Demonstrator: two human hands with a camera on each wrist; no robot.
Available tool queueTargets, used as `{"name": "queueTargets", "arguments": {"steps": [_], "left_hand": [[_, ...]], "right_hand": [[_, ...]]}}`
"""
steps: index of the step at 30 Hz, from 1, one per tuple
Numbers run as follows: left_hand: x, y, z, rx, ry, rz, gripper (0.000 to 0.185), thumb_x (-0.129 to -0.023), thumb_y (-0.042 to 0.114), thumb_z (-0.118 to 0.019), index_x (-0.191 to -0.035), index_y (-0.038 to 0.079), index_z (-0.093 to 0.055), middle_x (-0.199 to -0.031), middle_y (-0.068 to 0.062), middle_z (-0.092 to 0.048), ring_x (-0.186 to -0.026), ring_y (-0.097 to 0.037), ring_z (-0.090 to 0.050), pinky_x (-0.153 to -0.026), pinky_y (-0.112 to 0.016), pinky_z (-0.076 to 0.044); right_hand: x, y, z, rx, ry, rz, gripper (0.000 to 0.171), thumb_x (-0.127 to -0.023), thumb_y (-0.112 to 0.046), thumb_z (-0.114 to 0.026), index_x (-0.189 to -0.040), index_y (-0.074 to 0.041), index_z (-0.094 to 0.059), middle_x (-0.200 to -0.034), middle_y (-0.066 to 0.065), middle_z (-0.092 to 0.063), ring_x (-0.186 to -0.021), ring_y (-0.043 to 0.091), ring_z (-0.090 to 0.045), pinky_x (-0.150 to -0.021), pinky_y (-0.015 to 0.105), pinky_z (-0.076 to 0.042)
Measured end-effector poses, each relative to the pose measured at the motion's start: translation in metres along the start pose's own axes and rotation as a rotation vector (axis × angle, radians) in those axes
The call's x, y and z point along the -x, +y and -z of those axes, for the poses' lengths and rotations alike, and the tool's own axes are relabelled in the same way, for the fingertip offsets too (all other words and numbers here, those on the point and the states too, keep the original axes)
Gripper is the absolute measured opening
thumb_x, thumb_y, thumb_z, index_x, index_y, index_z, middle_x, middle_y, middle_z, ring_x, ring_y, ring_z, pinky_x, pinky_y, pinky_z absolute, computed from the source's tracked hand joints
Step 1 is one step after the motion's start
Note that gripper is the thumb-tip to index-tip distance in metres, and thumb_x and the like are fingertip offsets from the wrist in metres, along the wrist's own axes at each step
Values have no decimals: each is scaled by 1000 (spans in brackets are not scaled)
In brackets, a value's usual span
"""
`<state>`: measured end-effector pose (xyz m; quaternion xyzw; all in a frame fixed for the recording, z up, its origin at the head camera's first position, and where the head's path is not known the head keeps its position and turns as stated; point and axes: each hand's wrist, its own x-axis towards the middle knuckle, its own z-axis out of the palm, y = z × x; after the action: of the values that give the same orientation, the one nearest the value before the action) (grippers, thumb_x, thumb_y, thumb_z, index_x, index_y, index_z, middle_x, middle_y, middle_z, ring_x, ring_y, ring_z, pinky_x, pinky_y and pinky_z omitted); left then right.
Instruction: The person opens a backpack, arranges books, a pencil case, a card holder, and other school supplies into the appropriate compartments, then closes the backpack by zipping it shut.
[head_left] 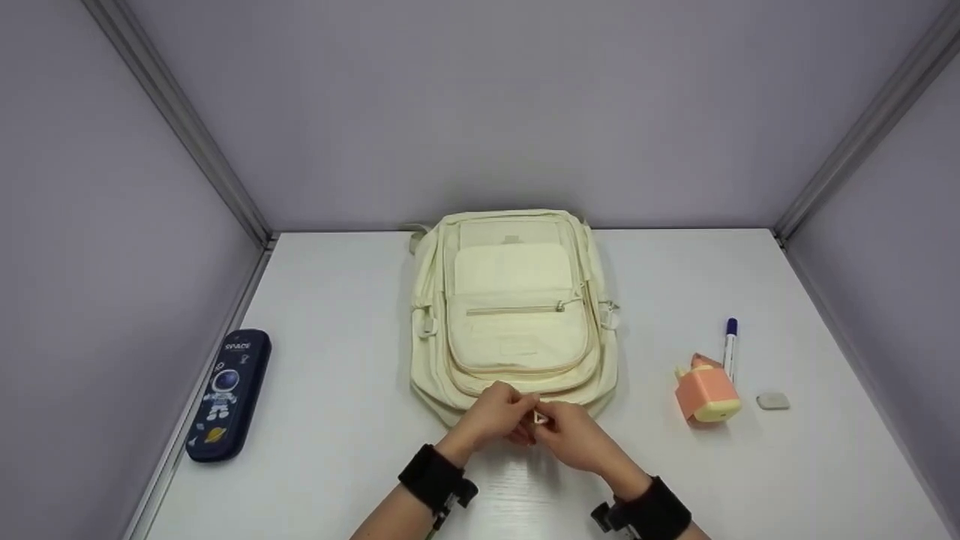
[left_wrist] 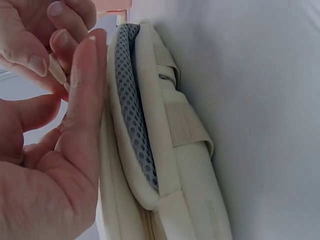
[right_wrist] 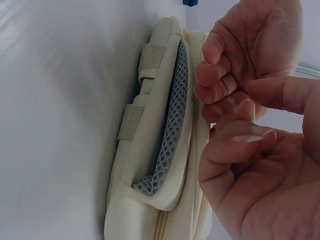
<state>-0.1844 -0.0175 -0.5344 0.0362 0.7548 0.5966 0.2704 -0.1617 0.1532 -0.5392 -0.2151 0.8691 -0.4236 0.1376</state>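
Note:
A cream backpack [head_left: 517,337] lies on its back on the white table, its front pockets facing up. At its near end my left hand [head_left: 496,416] and right hand [head_left: 577,436] meet, fingertips close together. Between the thumb and finger of my right hand is a small cream zipper pull [left_wrist: 57,69], pinched. My left hand's index finger [left_wrist: 86,75] stretches along the bag's end beside the pull; whether its thumb grips anything is hidden. A padded handle with grey mesh [right_wrist: 172,120] shows on the bag's end in both wrist views.
Toward the left edge lies a dark blue pencil case [head_left: 229,394] with an astronaut print. Over on the right are an orange and yellow pencil sharpener [head_left: 709,394], a marker with a blue cap [head_left: 730,345] and a grey-white eraser [head_left: 773,401]. Pale panels enclose the table.

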Motion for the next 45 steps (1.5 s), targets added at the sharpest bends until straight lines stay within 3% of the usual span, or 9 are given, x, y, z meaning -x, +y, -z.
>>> {"name": "queueTargets", "arguments": {"steps": [4,10,14,19,22,25,29,36,45], "left_hand": [[0,-1,0,13,20,-17,31,-101,17,-57,-83,-3,-73,-67,-11,-67,-60,-27,-69,-56,-37,-57],[1,-3,0,31,47,-13,28,-99,17,-60,-84,-2,-74,-75,-9,-67,-59,-20,-68,-55,-33,-57],[0,-3,2,31,67,0,24,-98,12,-59,-85,-3,-72,-75,-11,-68,-60,-23,-69,-55,-33,-57],[0,-3,7,-110,119,-48,23,-96,6,-59,-79,-4,-71,-63,-9,-67,-53,-20,-66,-51,-32,-55],[1,-3,9,-238,170,-111,26,-96,7,-61,-73,-1,-71,-57,-4,-64,-48,-13,-62,-47,-27,-51],[3,-3,8,-360,226,-171,25,-95,10,-64,-73,2,-73,-55,2,-61,-46,-6,-58,-45,-22,-47],[4,-3,6,-501,293,-249,18,-94,11,-67,-80,3,-76,-54,8,-59,-44,1,-53,-44,-19,-43],[7,-7,7,-724,373,-380,14,-91,10,-69,-81,8,-79,-56,10,-60,-51,0,-53,-51,-19,-44],[21,-14,31,-732,419,-450,19,-91,13,-71,-74,10,-76,-56,10,-54,-49,-1,-45,-49,-21,-40]], "right_hand": [[1,0,1,7,-20,33,19,-93,-7,-59,-111,-6,-67,-67,-9,-44,-58,4,-42,-55,24,-36],[2,-1,5,-69,-114,92,2,-92,-9,-63,-92,-11,-64,-72,-9,-54,-62,4,-48,-56,24,-41],[4,-1,14,-62,-136,111,11,-95,-9,-61,-104,-8,-69,-75,-7,-58,-63,4,-49,-58,24,-42],[-1,4,23,112,88,175,19,-94,-4,-64,-112,-3,-71,-83,-5,-58,-69,6,-52,-61,26,-45],[-10,12,25,327,274,250,26,-89,-6,-73,-115,-2,-69,-98,3,-59,-85,16,-58,-70,32,-50],[-19,21,24,497,349,298,41,-84,-12,-79,-123,-5,-67,-118,12,-59,-105,28,-59,-85,43,-50],[-27,29,23,564,283,297,42,-83,-17,-80,-123,-12,-69,-132,15,-57,-122,36,-52,-98,52,-42],[-31,33,25,547,224,312,15,-84,-17,-77,-99,-18,-77,-127,16,-62,-122,39,-54,-98,61,-39],[-31,38,30,434,173,318,12,-88,-15,-73,-98,-12,-78,-127,20,-62,-126,41,-50,-102,63,-33]]}}
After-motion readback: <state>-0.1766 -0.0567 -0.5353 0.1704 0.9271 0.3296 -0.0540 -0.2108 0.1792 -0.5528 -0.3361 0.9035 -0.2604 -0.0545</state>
